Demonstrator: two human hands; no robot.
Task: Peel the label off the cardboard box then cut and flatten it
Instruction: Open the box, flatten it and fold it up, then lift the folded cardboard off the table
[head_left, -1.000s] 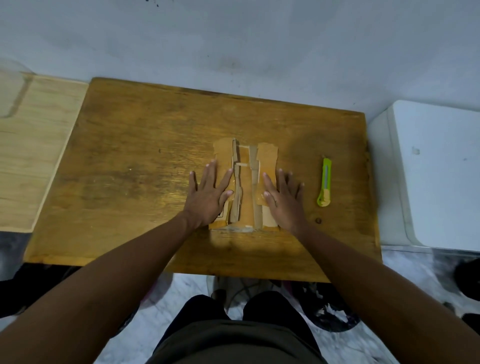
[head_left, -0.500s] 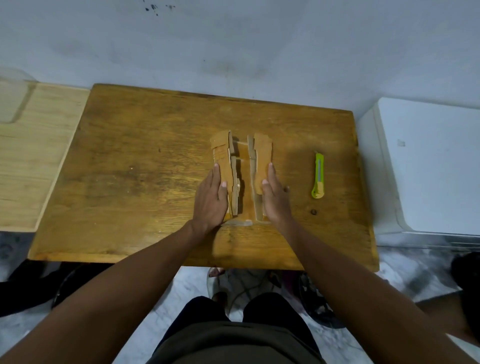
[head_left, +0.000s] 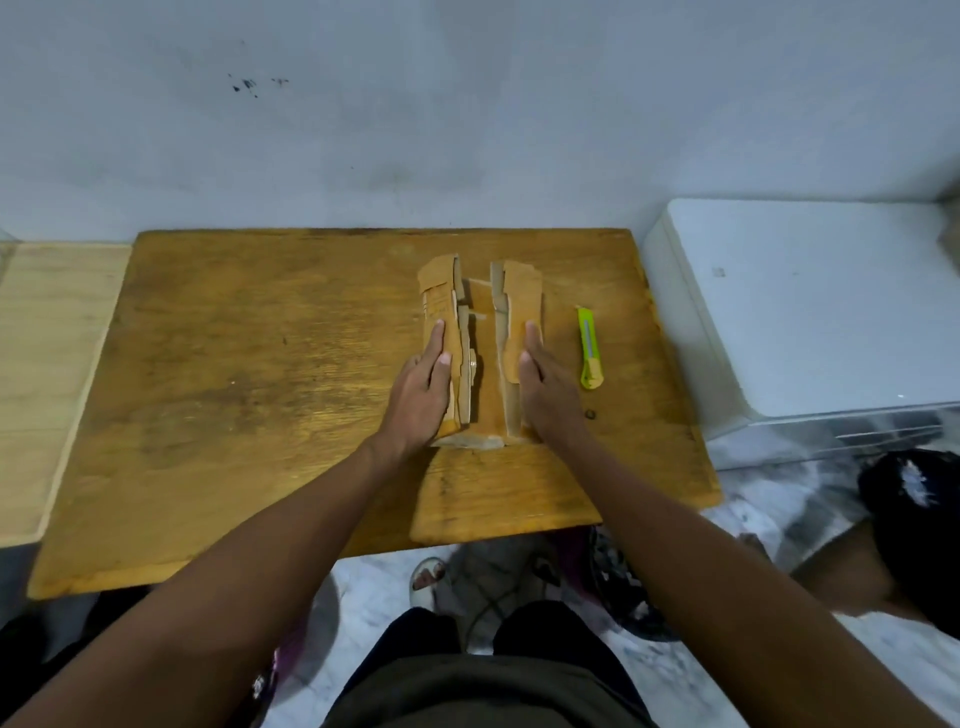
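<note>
A cut-open cardboard box lies on a wooden table, right of its middle and toward the near edge, its side panels folded up on either flank of a bare central strip. From my remote seat I see both hands laid against it with fingers straight and together. The left hand presses flat along the outer face of the left panel. The right hand does the same on the right panel. Neither one curls round anything. I judge the hands are set this way to square the loose panels inward and hold the creases before the sheet is pressed down, since the cardboard stands ragged and partly upright rather than flat.

Faint dark print shows on the far part of the left panel, above the fingertips. It is too small and blurred for me to read, and I cannot tell whether any label remains on the box.

Just right of the box, apart from it, a green and yellow utility knife lies lengthwise on the table. No one holds it, which suggests to me the cutting is largely done. I make out no brand on it.

Further out, a paler wooden surface adjoins the table on the left. A white appliance with a tiny unreadable mark on its top stands on the right. A grey wall with a few dark specks rises behind.
</note>
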